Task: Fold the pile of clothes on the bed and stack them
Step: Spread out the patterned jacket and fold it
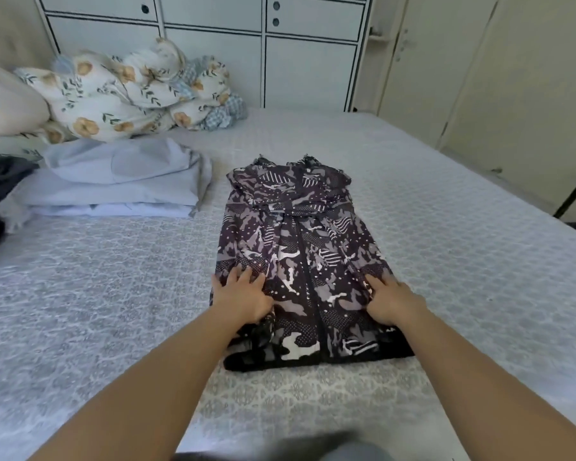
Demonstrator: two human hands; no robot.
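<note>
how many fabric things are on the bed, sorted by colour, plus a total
Dark patterned: 1, the patterned garment lying flat under the left hand and right hand.
Pale blue/white: 1 stack, the folded pale clothes; I cannot count its layers.
Floral: 1, the bunched floral quilt.
Cream: 1, the pillow.
Dark grey/black: 1 heap, the dark clothes at the left edge.
Total: 5

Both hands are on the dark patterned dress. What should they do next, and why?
Probably take the near hem and fold it up towards the collar. The patterned dress already lies in a long narrow strip, sides tucked in, with the left hand and right hand pressing flat on its lower part. It is still too long to go on the pale folded stack.
</note>
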